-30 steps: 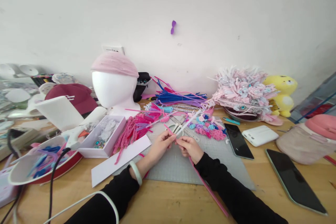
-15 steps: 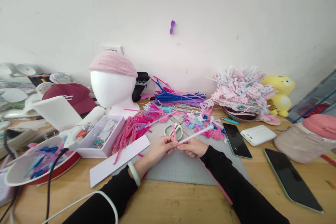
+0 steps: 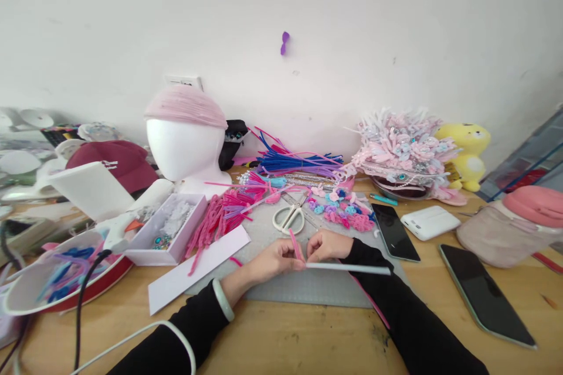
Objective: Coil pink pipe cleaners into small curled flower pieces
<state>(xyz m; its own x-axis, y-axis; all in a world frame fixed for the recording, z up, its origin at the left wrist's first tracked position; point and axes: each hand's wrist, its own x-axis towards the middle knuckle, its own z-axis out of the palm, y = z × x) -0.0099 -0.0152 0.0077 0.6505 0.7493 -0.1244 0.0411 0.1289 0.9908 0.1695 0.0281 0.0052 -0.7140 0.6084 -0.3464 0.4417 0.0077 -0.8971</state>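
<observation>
Head view, pink stem (image 3: 296,244), between left fingers (image 3: 285,251)

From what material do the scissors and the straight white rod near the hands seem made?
Scissors: blades probably metal, from their grey sheen; handles likely smooth plastic, from their even pale colour. White rod: perhaps smooth plastic, given its straight, clean edges.
</observation>
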